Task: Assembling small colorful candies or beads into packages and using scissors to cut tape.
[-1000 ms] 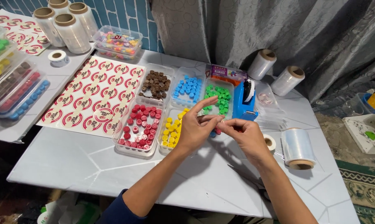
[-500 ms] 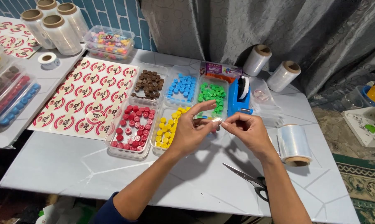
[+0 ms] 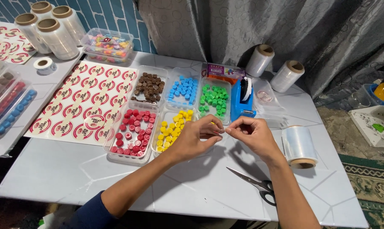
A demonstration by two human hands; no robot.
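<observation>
A pale worktop (image 3: 115,178) carries a sheet of round red-and-white stickers (image 3: 73,106) and, beside it, clear trays of small moulded pieces: red (image 3: 130,131), yellow (image 3: 170,129), brown (image 3: 148,87), blue (image 3: 182,90) and green (image 3: 214,96). Just in front of the yellow tray, the left hand (image 3: 196,138) and right hand (image 3: 253,135) meet fingertip to fingertip; both sets of fingers are closed in a pinch on something small and thin between them, too small to identify. The step in hand appears to be fine two-handed work on that item, which calls for steady, close finger control above the worktop. A roll of clear film (image 3: 300,146) stands just right of the right hand, scissors (image 3: 253,184) lie near the wrist, and a blue tape dispenser (image 3: 243,101) stands behind; none blocks the hands.
</observation>
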